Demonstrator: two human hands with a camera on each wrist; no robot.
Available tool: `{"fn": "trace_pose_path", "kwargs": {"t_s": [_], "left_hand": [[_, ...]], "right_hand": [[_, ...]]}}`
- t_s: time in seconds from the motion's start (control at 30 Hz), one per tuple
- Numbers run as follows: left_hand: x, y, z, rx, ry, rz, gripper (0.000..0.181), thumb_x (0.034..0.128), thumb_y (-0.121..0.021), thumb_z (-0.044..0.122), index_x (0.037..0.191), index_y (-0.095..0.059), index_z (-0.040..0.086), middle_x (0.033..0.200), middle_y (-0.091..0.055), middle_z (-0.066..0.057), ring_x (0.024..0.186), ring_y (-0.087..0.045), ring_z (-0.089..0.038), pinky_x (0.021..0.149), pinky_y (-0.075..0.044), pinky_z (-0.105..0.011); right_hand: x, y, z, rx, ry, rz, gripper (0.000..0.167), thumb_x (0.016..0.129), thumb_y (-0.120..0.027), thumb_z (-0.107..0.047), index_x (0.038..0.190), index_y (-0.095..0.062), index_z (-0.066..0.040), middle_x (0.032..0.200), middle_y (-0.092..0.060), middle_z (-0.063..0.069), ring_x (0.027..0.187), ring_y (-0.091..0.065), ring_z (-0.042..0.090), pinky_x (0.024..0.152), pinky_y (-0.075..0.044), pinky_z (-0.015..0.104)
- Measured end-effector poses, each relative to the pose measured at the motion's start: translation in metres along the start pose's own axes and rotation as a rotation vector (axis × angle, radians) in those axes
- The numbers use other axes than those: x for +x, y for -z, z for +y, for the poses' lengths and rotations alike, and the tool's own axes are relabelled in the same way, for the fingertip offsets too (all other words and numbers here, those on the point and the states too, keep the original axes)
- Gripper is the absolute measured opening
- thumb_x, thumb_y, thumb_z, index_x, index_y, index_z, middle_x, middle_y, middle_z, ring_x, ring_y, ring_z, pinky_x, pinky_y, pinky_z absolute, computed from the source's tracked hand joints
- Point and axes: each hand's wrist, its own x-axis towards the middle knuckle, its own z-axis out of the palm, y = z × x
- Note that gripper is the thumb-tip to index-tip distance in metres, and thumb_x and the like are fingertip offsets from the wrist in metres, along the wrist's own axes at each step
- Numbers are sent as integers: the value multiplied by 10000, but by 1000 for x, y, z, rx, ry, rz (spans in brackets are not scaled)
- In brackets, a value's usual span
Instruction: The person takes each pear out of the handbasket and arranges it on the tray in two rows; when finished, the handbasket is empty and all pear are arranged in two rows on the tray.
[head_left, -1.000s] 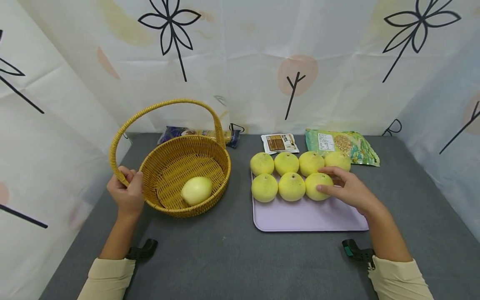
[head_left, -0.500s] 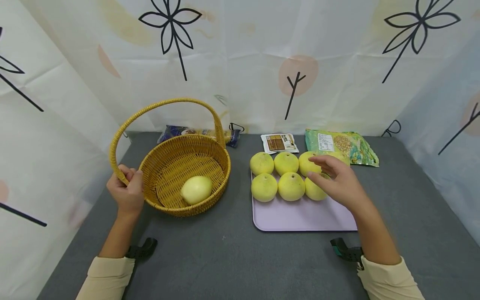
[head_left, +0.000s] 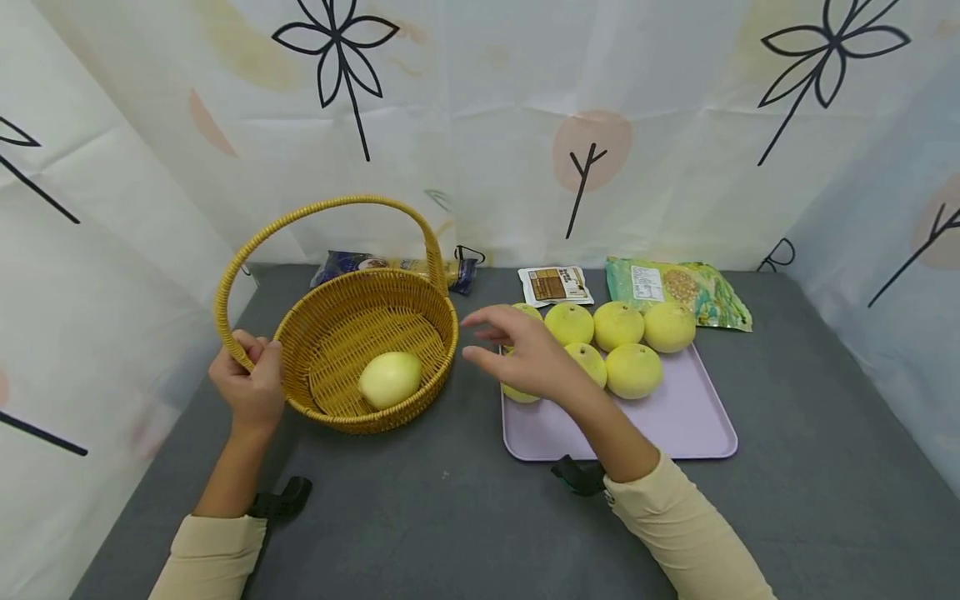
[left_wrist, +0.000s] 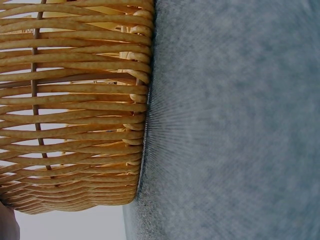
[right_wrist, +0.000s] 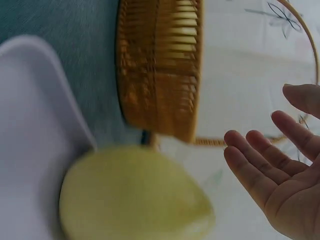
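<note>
A yellow wicker basket (head_left: pixel 330 367) stands on the left of the table, its tall handle (head_left: pixel 330 206) upright. My left hand (head_left: pixel 251 387) grips the handle low on its left side. One pale yellow pomelo-like fruit (head_left: pixel 391 380) lies inside the basket. My right hand (head_left: pixel 528 354) hovers between basket and tray, fingers spread and holding nothing. It hides part of the leftmost fruits. Several more such fruits (head_left: pixel 633 372) stand in two rows on a lilac tray (head_left: pixel 637 437). In the right wrist view, one fruit (right_wrist: pixel 130 195) is near and blurred below the open palm.
Behind the basket lies a blue packet (head_left: pixel 348 265). A small white-and-brown packet (head_left: pixel 556 286) and a green bag (head_left: pixel 678 290) lie behind the fruits. Patterned white cloth (head_left: pixel 487 125) hangs around the back and sides of the grey table (head_left: pixel 442 525).
My right hand has left the fruit at the front row's right end and swung left to the tray's left side near the basket. The left hand keeps its grip; the fruits stay put.
</note>
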Motion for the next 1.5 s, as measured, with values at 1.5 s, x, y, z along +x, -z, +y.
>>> {"fn": "trace_pose_path", "kwargs": {"t_s": [1.5], "left_hand": [[1, 0, 0, -1, 8, 8, 349, 812, -483, -186, 626, -221, -47, 485, -210, -4, 434, -148, -34, 410, -109, -214]], "right_hand": [[78, -110, 4, -378, 90, -172, 594, 897, -761, -345, 1416, -515, -196, 1338, -515, 48, 1000, -557, 151, 737, -478, 325]]}}
